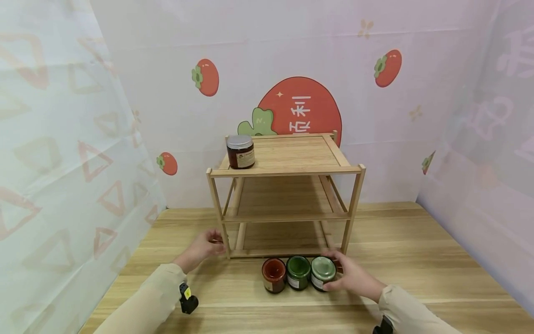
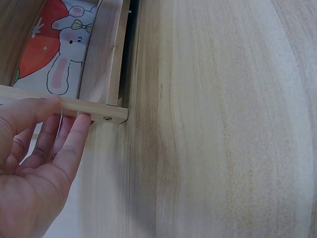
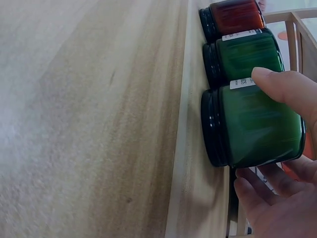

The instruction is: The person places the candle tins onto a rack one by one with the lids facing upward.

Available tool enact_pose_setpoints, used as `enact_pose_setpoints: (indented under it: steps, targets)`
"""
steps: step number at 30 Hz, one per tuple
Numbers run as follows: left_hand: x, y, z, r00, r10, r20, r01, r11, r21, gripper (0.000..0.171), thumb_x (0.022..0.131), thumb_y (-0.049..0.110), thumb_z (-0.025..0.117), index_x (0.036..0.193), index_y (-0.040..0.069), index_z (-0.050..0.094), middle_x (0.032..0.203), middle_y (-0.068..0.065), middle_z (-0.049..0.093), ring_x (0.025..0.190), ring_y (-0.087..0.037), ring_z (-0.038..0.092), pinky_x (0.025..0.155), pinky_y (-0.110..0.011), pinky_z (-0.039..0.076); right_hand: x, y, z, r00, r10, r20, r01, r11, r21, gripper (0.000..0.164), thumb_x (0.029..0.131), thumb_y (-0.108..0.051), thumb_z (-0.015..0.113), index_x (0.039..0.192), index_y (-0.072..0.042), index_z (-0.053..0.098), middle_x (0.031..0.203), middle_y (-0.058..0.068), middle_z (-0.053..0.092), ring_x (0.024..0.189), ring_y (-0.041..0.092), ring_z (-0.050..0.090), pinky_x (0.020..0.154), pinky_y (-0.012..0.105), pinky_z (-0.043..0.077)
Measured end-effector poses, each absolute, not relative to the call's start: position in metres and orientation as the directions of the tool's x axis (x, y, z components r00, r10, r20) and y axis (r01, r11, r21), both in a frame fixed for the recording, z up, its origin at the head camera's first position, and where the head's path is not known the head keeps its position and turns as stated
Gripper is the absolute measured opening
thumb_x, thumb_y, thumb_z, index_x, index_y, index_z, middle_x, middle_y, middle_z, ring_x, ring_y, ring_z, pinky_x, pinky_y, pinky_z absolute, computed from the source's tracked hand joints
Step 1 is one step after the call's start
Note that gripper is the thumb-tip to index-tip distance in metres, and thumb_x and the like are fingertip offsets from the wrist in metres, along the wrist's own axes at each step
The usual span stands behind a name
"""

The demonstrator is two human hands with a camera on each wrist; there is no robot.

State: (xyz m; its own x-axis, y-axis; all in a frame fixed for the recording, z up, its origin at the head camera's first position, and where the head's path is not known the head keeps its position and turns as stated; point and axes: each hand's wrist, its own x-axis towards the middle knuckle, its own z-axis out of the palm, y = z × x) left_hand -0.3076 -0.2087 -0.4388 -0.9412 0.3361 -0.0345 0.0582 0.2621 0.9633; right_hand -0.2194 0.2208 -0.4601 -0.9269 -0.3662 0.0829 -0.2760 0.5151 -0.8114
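Observation:
A wooden shelf rack stands on the table. My left hand is at the low end of its left front leg; in the left wrist view the thumb and fingers pinch that leg from both sides. In front of the rack, a red-brown jar, a dark green jar and a lighter green jar stand in a row, dark lids down on the table. My right hand grips the lighter green jar at the row's right end, thumb on the near side and fingers on the far side.
A brown jar with a silver lid stands upright on the rack's top board, at the left. Below are a middle and a bottom shelf. Printed cloth walls enclose the wooden table at the back and sides.

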Motion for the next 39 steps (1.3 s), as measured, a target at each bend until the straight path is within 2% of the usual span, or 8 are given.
enact_pose_setpoints:
  steps: [9,20,27,34,39]
  targets:
    - [-0.3061,-0.2087,-0.4365,-0.941,0.336,-0.036,0.057,0.263,0.963,0.035,0.088,-0.005,0.061,0.118,-0.013,0.046,0.11,-0.018,0.057,0.091,-0.016,0.061,0.084,-0.034,0.057,-0.2238,0.2207,-0.4671,-0.935,-0.351,0.05,-0.246,0.542,-0.803,0.085,0.063,-0.027,0.09,0.13,0.004,0.047,0.115,0.009,0.063,0.112,0.034,0.057,0.094,0.046,0.047]
    - [-0.3072,-0.2093,-0.4369,-0.942,0.334,-0.031,0.065,0.274,0.96,0.032,0.089,-0.005,0.061,0.117,-0.013,0.048,0.109,-0.018,0.058,0.091,-0.017,0.062,0.086,-0.038,0.057,-0.2241,0.2193,-0.4683,-0.934,-0.354,0.053,-0.264,0.581,-0.77,0.085,0.063,-0.025,0.091,0.13,0.005,0.047,0.117,0.011,0.062,0.112,0.036,0.057,0.093,0.046,0.047]
    - [-0.3062,-0.2086,-0.4358,-0.941,0.337,-0.033,0.065,0.274,0.959,0.033,0.089,-0.004,0.061,0.118,-0.013,0.047,0.11,-0.019,0.058,0.091,-0.017,0.062,0.087,-0.041,0.056,-0.2221,0.2181,-0.467,-0.923,-0.378,0.073,-0.302,0.594,-0.746,0.082,0.064,-0.021,0.09,0.128,0.007,0.047,0.114,0.01,0.063,0.11,0.034,0.057,0.09,0.037,0.048]
    - [-0.3057,-0.2085,-0.4361,-0.942,0.333,-0.028,0.07,0.278,0.958,0.033,0.089,-0.004,0.061,0.118,-0.013,0.048,0.11,-0.02,0.058,0.091,-0.017,0.062,0.086,-0.04,0.057,-0.2225,0.2178,-0.4655,-0.927,-0.372,0.055,-0.287,0.606,-0.742,0.085,0.064,-0.022,0.09,0.13,0.008,0.046,0.116,0.011,0.062,0.109,0.032,0.058,0.09,0.043,0.048]
    - [-0.3041,-0.208,-0.4358,-0.946,0.323,-0.033,0.063,0.283,0.957,0.032,0.089,-0.004,0.061,0.118,-0.012,0.049,0.11,-0.02,0.058,0.092,-0.018,0.062,0.084,-0.038,0.057,-0.2249,0.2181,-0.4659,-0.921,-0.384,0.063,-0.307,0.619,-0.723,0.083,0.064,-0.025,0.09,0.128,0.006,0.048,0.114,0.008,0.062,0.106,0.026,0.058,0.088,0.036,0.05]
